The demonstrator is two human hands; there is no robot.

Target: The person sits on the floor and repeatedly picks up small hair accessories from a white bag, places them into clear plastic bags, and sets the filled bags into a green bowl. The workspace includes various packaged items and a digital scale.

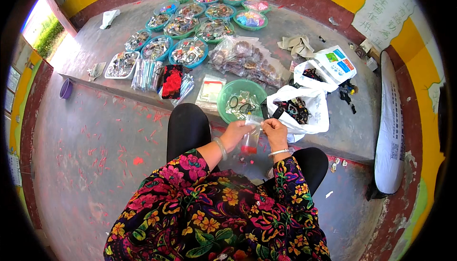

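Note:
In front of my knees hangs a small clear plastic bag (250, 142), with a red patch at its lower end. My left hand (234, 135) pinches its upper left edge, and the fingers of my right hand (276, 133) are closed at its upper right edge. Just beyond sits a green basin (223, 100) with dark rings and small clear packets inside. To its right, close to my right hand, an open white plastic bag (318, 118) holds dark, multicoloured small items. A stack of clear packets with a red and white card (210, 91) lies left of the basin.
Several blue and green basins (189, 53) of packaged small goods cover the raised concrete platform (109, 37). A heap of clear packets (252, 59) and another white bag (333, 63) lie nearer. A purple bucket (66, 89) stands left; a long wrapped object (389, 132) leans right.

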